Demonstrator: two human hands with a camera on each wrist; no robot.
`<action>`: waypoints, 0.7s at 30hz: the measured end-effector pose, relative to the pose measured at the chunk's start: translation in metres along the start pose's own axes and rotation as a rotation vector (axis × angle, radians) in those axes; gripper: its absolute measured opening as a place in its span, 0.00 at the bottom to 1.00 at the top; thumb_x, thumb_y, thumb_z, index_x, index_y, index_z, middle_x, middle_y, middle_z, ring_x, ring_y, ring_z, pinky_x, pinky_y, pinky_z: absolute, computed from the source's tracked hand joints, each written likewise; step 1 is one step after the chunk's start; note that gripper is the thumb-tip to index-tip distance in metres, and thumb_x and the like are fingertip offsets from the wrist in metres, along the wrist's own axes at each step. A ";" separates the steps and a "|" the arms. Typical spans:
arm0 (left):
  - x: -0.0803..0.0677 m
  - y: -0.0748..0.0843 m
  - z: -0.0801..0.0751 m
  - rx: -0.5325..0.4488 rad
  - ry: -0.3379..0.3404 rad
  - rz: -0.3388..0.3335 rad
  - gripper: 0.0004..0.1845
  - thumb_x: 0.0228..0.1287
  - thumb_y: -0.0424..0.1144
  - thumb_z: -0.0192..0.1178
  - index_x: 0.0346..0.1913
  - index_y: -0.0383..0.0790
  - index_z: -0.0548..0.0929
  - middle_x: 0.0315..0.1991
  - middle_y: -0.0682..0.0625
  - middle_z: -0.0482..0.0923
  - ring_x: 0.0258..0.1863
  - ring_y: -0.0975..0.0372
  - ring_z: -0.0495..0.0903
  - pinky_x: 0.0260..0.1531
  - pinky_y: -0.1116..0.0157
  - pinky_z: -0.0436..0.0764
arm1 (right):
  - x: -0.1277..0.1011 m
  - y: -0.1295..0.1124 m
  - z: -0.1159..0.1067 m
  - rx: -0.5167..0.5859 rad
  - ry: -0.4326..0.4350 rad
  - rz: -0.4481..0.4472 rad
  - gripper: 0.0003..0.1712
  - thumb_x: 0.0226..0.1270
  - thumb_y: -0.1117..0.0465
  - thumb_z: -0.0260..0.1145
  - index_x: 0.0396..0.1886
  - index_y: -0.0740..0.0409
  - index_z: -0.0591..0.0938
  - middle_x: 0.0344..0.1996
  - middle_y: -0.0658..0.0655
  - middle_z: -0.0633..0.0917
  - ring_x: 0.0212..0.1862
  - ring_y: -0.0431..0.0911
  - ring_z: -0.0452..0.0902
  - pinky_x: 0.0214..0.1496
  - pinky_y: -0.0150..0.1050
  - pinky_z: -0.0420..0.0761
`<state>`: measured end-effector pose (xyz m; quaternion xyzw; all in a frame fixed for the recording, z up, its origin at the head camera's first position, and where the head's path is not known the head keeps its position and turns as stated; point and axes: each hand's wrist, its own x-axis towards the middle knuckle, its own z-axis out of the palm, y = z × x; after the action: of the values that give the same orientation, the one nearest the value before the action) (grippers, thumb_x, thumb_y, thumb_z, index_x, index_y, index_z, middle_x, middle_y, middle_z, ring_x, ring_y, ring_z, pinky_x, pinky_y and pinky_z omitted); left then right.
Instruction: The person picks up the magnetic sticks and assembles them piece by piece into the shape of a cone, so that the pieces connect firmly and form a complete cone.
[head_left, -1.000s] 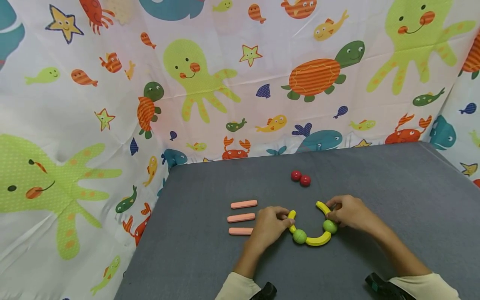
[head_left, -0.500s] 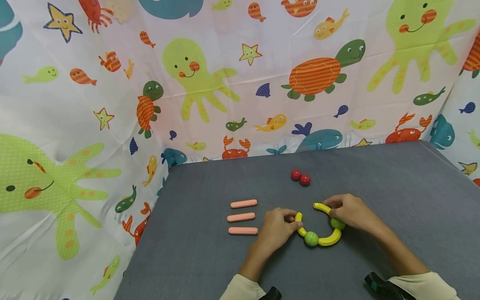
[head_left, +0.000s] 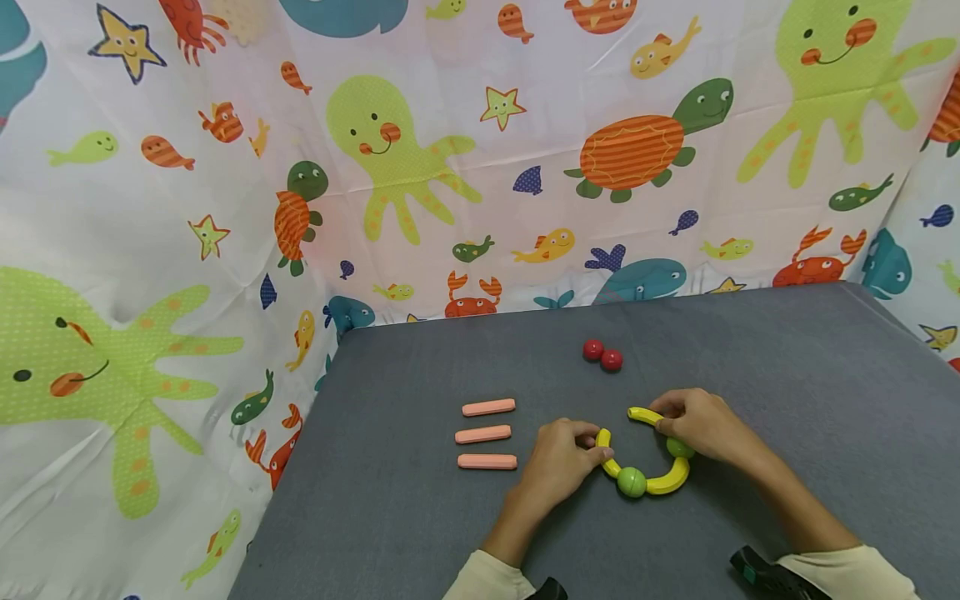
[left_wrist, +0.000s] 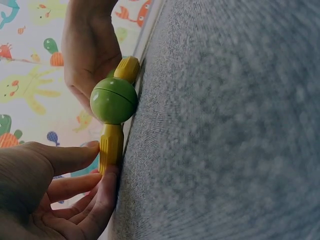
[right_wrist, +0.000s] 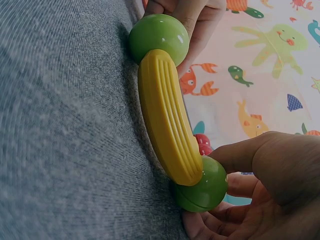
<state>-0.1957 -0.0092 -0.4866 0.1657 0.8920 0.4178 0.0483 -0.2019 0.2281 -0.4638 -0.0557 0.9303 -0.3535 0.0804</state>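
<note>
We are pinching the yellow-and-green chain (head_left: 645,467) near the middle of the gray table (head_left: 787,375), left hand (head_left: 558,458) on its left end, right hand (head_left: 697,425) on its right. If we are pulling too hard, a green ball (head_left: 632,482) could pop off and roll away.

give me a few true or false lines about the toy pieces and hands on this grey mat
1. Three pink sticks lie side by side to the left of the left hand. True.
2. The two red balls sit inside the yellow curve. False: they lie apart from it, farther up the grey mat.
3. The chain is made of yellow curved pieces joined by green balls. True.
4. The right hand rests flat on the mat, away from the chain. False: its fingers hold the chain's right end.
5. The left hand pinches a pink stick. False: its fingers hold the chain's left yellow piece.
</note>
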 end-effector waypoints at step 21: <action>0.053 0.008 -0.042 -0.123 0.087 0.144 0.15 0.64 0.44 0.65 0.52 0.48 0.84 0.46 0.51 0.82 0.43 0.67 0.80 0.42 0.70 0.80 | 0.002 0.006 0.000 0.010 -0.011 0.022 0.16 0.63 0.58 0.68 0.48 0.61 0.84 0.34 0.54 0.82 0.32 0.46 0.73 0.31 0.39 0.73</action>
<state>-0.2528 -0.0174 -0.4503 0.2078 0.8517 0.4810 -0.0106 -0.2045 0.2323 -0.4681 -0.0471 0.9286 -0.3570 0.0894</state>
